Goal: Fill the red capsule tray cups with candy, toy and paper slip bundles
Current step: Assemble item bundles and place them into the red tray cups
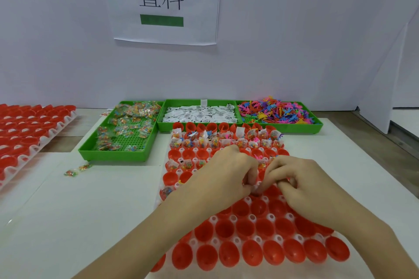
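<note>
A second tray of red cups [27, 129] sits far left. Next come 3 green bins: candy [122, 133], paper slips [199, 114], toys [276, 113]. Near centre, over the red capsule tray [249, 244], the left hand [223, 176] and right hand [301, 186] curl fingertips together, pinching something small; I cannot tell what it is.

We see only two forearms and two hands of the person, entering from the bottom edge. The left hand [223, 173] and the right hand [303, 182] are bare: no gloves, no rings, no bracelet or watch at either wrist. No sleeve shows on either forearm up to where the picture cuts them off. The fingernails are mostly hidden from us.
</note>
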The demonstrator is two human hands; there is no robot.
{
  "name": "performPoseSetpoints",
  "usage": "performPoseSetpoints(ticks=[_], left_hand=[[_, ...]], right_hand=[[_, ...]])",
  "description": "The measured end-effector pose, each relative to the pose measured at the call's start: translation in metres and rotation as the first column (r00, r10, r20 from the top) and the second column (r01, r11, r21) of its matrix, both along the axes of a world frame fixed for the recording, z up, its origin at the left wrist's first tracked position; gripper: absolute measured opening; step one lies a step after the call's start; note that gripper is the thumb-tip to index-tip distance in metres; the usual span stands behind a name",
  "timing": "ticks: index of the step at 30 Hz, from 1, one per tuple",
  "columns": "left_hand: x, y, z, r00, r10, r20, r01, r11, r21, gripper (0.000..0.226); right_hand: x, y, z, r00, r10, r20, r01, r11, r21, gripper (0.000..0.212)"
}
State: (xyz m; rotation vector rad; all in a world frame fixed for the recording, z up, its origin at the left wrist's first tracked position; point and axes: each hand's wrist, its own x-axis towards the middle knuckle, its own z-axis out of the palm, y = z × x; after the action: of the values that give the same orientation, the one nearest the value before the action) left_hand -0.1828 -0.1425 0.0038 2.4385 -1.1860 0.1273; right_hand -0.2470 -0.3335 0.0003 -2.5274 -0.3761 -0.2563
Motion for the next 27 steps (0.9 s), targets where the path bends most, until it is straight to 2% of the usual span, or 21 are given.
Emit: performPoseSetpoints(ticks=[5, 9, 13, 16, 19, 21, 23, 25, 27], left_hand=[[-0.001, 0.001, -0.002, 0.997, -0.040, 0.060, 0.038, 0.999, 0.030, 0.010], [0.000, 0.007, 0.002, 0.994, -0.091, 0.068, 0.094, 0.994, -0.048, 0.012], [0.002, 0.018, 0.019, 0.996, -0.068, 0.050, 0.074, 0.987, -0.139, 0.014], [0.007, 0.037, 0.028, 0.997, 0.065, 0.040, -0.056, 0.978, -0.200, 0.017], [0.020, 0.076, 0.019, 0.959, 0.276, 0.059, -0.258, 0.942, -0.213, 0.022], [0.034, 0.108, 0.006, 0.886, 0.454, 0.096, -0.442, 0.889, -0.124, 0.029], [0.048, 0.138, -0.009, 0.793, 0.601, 0.102, -0.605, 0.796, 0.014, 0.038], [0.058, 0.159, -0.020, 0.742, 0.667, 0.061, -0.670, 0.734, 0.112, 0.047], [0.063, 0.170, -0.027, 0.752, 0.659, 0.021, -0.653, 0.741, 0.161, 0.047]], right_hand=[[0.001, 0.002, -0.001, 1.000, -0.006, -0.015, 0.005, 0.998, -0.056, 0.060], [0.000, 0.000, 0.005, 0.999, -0.023, 0.022, 0.021, 0.997, 0.078, 0.063], [0.000, -0.002, 0.007, 0.997, -0.040, 0.073, 0.029, 0.990, 0.141, 0.064], [0.001, -0.003, 0.006, 0.994, -0.055, 0.095, 0.039, 0.985, 0.167, 0.062], [0.002, -0.002, 0.004, 0.995, -0.059, 0.076, 0.046, 0.985, 0.166, 0.059], [0.003, -0.001, 0.002, 0.996, -0.063, 0.070, 0.051, 0.986, 0.161, 0.057], [0.004, 0.000, 0.001, 0.995, -0.066, 0.074, 0.053, 0.985, 0.162, 0.058], [0.003, 0.000, 0.000, 0.995, -0.063, 0.073, 0.050, 0.985, 0.164, 0.058], [0.003, 0.000, 0.000, 0.995, -0.062, 0.075, 0.049, 0.986, 0.160, 0.057]])
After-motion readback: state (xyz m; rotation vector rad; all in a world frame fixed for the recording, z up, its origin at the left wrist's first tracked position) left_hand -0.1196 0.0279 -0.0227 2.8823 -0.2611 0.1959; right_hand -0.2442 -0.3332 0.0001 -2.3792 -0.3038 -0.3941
